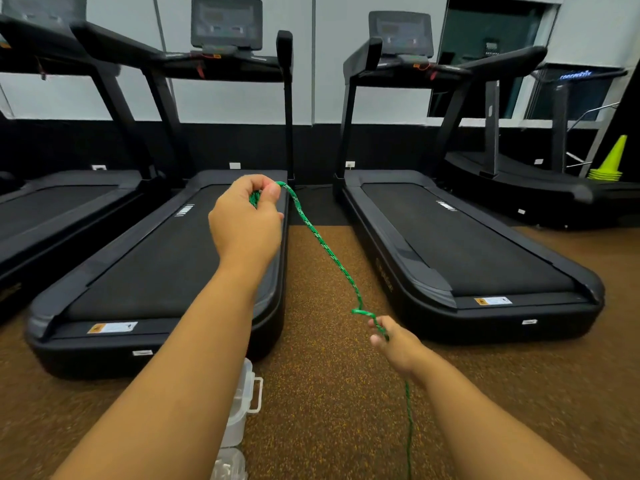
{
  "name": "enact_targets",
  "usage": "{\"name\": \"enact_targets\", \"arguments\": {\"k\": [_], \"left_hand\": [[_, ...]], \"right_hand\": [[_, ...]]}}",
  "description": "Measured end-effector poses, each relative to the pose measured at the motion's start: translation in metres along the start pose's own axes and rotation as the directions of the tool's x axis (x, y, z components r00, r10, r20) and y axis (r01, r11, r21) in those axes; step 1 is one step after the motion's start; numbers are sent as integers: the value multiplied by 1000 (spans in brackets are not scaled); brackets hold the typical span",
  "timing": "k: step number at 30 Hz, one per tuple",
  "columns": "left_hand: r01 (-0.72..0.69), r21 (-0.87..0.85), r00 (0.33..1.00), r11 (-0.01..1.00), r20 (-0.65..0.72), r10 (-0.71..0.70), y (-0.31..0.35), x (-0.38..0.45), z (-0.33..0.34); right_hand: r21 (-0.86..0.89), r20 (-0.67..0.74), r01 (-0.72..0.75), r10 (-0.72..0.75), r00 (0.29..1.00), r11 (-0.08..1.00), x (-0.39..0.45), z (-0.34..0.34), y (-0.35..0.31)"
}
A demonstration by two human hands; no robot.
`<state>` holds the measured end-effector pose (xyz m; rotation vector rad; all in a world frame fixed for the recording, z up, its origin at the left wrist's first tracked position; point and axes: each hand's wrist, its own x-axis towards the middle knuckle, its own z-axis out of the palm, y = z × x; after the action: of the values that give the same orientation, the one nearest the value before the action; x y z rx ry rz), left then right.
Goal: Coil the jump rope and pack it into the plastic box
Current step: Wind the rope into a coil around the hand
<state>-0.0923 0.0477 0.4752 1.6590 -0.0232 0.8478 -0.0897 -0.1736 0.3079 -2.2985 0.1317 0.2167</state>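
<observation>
Left hand [246, 223] fingers bunch loops of the green jump rope [325, 251]; right hand [391, 341] pinches it nearer. It looks thin and floppy, so I'd feed it by the slack. The plastic box [239, 407] sits on the floor.

Both forearms bare, no sleeves, rings or watch.

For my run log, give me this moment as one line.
phase: coiling | left hand: grips jump rope loops | right hand: pinches rope | plastic box: on floor, rope not inside

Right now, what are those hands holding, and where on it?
Both grip the green jump rope: the left hand its gathered end, the right hand farther along.
</observation>
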Motion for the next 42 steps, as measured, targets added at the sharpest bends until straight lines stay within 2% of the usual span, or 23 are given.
{"name": "enact_targets", "arguments": {"k": [2,5,8,10,12,15,17,20,22,24,26,28,30,32,35,37,42], "left_hand": [[4,23,998,1000,63,-5,-2,-6,4],[-10,76,985,997,173,-3,-7,-16,10],[-44,135,964,990,267,6,-15,-24,15],[-63,162,954,985,299,12,-20,-27,17],[-73,171,954,983,300,19,-24,-27,19],[-84,159,957,984,289,35,-22,-24,18],[-92,113,947,989,317,51,-17,-22,15],[-89,1,912,996,403,81,-11,-19,11],[46,-170,885,984,463,39,-9,-17,9],[238,-370,846,898,533,-5,-10,-15,6],[410,-502,792,761,610,-24,-10,-11,0],[532,-579,738,618,674,-4,-9,-8,-7],[571,-601,703,560,710,45,-8,-8,-10],[557,-592,678,583,729,92,-7,-10,-10],[575,-569,597,588,783,174,-3,-14,-10],[570,-555,564,606,801,203,2,-17,-9],[465,-533,628,707,762,161,-1,-15,-6]], "right_hand": [[43,62,41,-43,997,998,-4,-4,-9],[236,104,161,-190,976,958,-9,-14,-38],[450,24,328,-379,925,830,-18,-25,-73],[533,-27,396,-453,891,747,-27,-31,-95],[534,-63,449,-496,866,717,-33,-37,-113],[358,-163,542,-521,838,760,-36,-38,-125],[276,-216,559,-517,828,782,-36,-37,-124],[317,-193,555,-521,832,769,-37,-39,-122],[423,-141,523,-516,845,740,-40,-40,-123],[461,-117,498,-505,855,735,-42,-40,-125],[346,-168,519,-493,854,782,-43,-39,-128],[161,-250,558,-514,821,814,-42,-36,-128],[-23,-312,590,-566,763,807,-40,-30,-125],[-176,-366,607,-623,691,775,-39,-23,-122],[-309,-445,627,-691,569,715,-39,-15,-119],[-334,-463,630,-704,539,702,-40,-12,-119],[-472,-339,625,-783,522,622,-45,-3,-117]]}}
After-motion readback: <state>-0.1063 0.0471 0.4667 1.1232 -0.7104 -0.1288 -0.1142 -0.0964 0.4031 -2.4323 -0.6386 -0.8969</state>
